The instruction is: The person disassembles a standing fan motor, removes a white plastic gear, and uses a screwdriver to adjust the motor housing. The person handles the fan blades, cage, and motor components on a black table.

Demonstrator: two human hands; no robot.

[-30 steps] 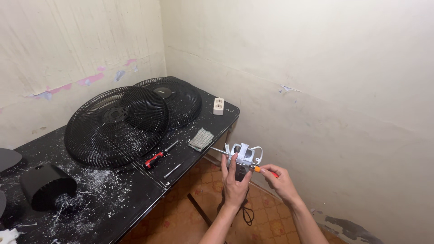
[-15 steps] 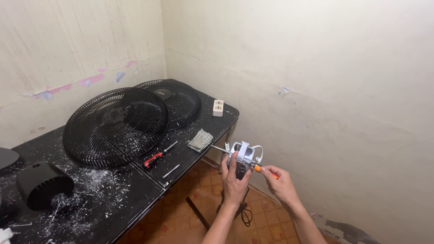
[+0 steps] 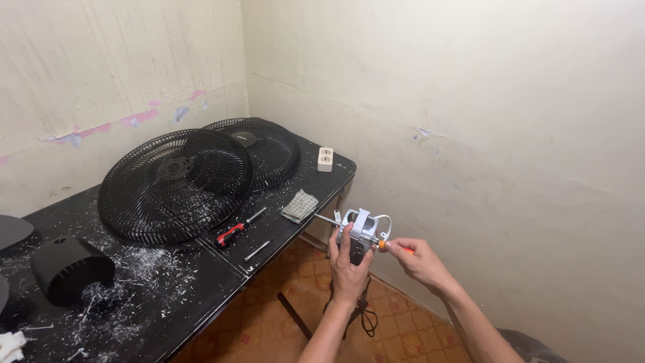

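Motor (image 3: 361, 228): small grey-white fan motor with a bare shaft sticking out toward the tabletop; being held in the air just off the tabletop's right edge, above the tiled floor (image 3: 322, 316). A black cord (image 3: 363, 314) is hanging from it below the wrist.

Left hand (image 3: 349, 263): gripping the motor from underneath, fingers wrapping round its body.

Right hand (image 3: 420, 261): pinching an orange-handled screwdriver (image 3: 393, 247), its tip meeting the motor's right side.

Tabletop (image 3: 201, 282): black, speckled with white flecks and debris, standing in the room corner.

Checked cloth (image 3: 299, 205): lying folded near the right edge, closest item to the motor.

Red-handled screwdriver (image 3: 236, 229): lying near the right edge, just left of the cloth. A thin metal rod (image 3: 256, 251) is lying beside it, nearer the edge.

Front grille (image 3: 176, 186): round, black, leaning over mid-tabletop. A second grille (image 3: 265, 149) is lying behind it toward the far corner, partly overlapped.

White socket block (image 3: 326, 159): sitting at the far right corner.

Black housing (image 3: 70, 267): ribbed, cylindrical, resting toward the near left edge among the white debris.
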